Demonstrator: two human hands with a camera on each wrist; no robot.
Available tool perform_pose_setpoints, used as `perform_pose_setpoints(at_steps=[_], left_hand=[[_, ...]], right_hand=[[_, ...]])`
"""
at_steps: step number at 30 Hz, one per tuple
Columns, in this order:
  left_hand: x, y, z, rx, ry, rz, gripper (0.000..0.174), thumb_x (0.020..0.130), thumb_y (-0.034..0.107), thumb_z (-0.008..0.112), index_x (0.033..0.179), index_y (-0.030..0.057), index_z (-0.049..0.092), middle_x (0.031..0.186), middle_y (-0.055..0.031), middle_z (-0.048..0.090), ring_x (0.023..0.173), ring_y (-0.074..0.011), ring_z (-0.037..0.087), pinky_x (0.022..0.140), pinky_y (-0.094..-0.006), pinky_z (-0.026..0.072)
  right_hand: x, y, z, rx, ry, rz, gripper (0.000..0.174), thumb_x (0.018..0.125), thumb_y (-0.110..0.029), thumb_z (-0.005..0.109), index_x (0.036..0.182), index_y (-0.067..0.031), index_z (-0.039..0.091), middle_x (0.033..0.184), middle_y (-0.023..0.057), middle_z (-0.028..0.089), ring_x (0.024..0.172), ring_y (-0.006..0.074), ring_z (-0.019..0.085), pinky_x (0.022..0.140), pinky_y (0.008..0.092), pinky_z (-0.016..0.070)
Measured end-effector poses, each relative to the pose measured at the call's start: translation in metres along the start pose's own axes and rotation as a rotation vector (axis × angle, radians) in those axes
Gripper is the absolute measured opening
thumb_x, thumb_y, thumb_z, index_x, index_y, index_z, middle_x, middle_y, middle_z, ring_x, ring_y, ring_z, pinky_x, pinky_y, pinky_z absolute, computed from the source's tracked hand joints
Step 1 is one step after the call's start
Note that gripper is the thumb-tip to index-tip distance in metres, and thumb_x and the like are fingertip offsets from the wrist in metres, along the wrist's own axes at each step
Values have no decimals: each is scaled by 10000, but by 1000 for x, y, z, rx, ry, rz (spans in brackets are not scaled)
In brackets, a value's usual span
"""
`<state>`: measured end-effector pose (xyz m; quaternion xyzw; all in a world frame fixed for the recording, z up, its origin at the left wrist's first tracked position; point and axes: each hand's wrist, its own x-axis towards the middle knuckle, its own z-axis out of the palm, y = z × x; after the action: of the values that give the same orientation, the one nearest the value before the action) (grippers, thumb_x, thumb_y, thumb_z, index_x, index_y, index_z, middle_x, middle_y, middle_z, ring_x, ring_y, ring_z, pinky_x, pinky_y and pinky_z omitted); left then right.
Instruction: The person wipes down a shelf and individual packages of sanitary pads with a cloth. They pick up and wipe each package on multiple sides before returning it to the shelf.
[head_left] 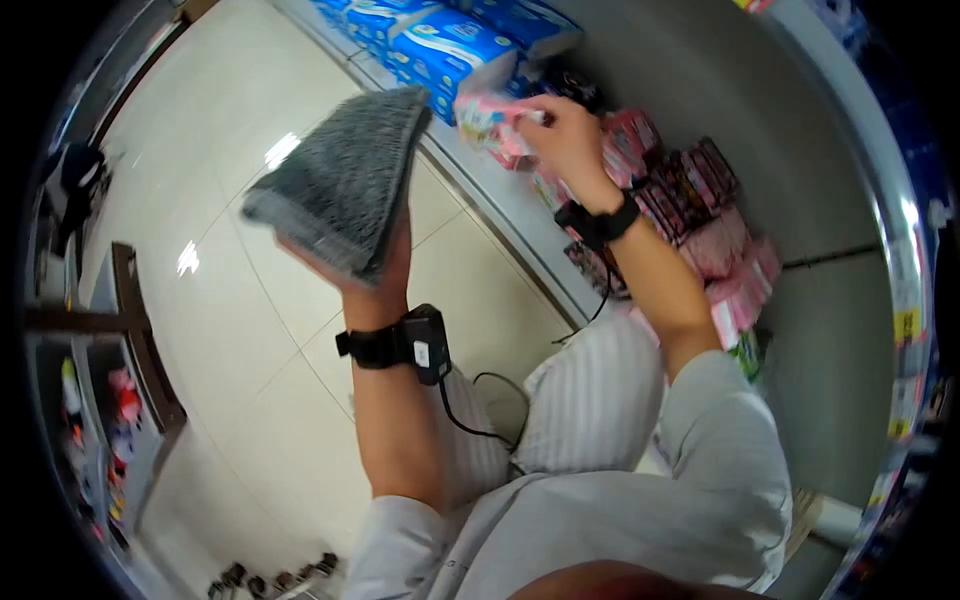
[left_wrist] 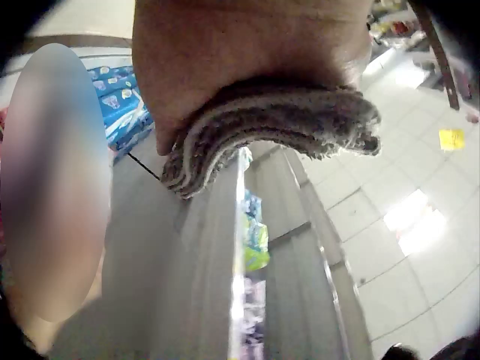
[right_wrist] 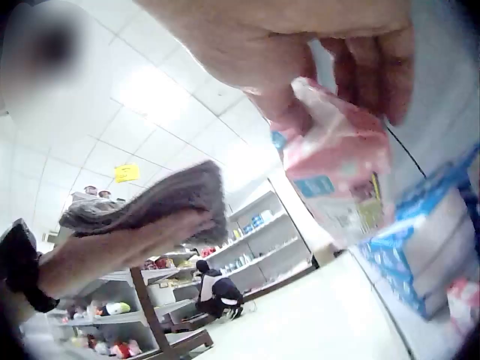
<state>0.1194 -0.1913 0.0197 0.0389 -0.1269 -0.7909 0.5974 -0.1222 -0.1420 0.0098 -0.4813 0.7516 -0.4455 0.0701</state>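
Note:
My left hand (head_left: 378,302) holds a folded grey cloth (head_left: 340,180) with a fuzzy, towel-like pile, raised over the floor. In the left wrist view the folded layers of the cloth (left_wrist: 277,124) curve under the hand. My right hand (head_left: 568,140) pinches a soft pink plastic package (head_left: 488,122) by its top, above the shelf. White and blue patches and a small printed panel show on the package (right_wrist: 341,172) in the right wrist view.
Blue-wrapped packs (head_left: 450,55) stand at the shelf's far end. Several pink packs (head_left: 715,245) and dark patterned packs (head_left: 690,185) lie nearer on the grey shelf (head_left: 505,210). Shelving (head_left: 125,350) stands left across the tiled floor (head_left: 265,330). A person (right_wrist: 216,291) crouches farther down the aisle.

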Motion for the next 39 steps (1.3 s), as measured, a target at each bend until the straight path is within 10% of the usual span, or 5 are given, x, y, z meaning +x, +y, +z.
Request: perform_pose_setpoints(at_steps=[7, 13, 29, 33, 39], left_hand=[[9, -54, 56, -4, -83, -215, 653, 945, 624, 357, 1314, 107, 508, 1300, -111, 573, 1190, -314, 555, 1035, -453, 442], [8, -82, 43, 170, -6, -13, 670, 976, 611, 281, 1386, 102, 434, 1293, -72, 554, 1206, -240, 530, 1017, -403, 434], [12, -144, 3, 231, 13, -399, 692, 987, 656, 247, 1384, 124, 444, 1295, -70, 555, 1173, -221, 549, 985, -378, 453], [26, -108, 16, 147, -115, -352, 691, 972, 665, 302, 1354, 113, 465, 1284, -82, 564, 1173, -237, 551, 1008, -386, 446], [8, -141, 18, 376, -216, -206, 753, 945, 247, 643, 1520, 62, 193, 1462, -107, 381, 1291, -194, 419, 1074, -329, 359]], right_hand=[[-24, -62, -58, -73, 263, -1043, 336, 645, -269, 813, 939, -135, 721, 974, 46, 623, 857, 284, 614, 804, 380, 491], [-29, -64, -7, 923, -98, -421, 682, 831, -413, 730, 1320, -8, 484, 1150, 148, 558, 1081, 267, 544, 981, 381, 398], [-62, -42, -39, -746, 122, -758, 462, 756, -149, 692, 1213, -206, 668, 1145, 71, 616, 1032, 262, 561, 851, 392, 474], [-73, -63, -34, 685, 105, -14, 504, 792, -44, 746, 1267, -29, 578, 1157, 82, 642, 1048, 208, 623, 902, 325, 508], [-37, -55, -28, 948, 337, 125, 375, 900, -61, 688, 1228, 24, 528, 1139, 98, 642, 986, 123, 633, 825, 264, 519]])
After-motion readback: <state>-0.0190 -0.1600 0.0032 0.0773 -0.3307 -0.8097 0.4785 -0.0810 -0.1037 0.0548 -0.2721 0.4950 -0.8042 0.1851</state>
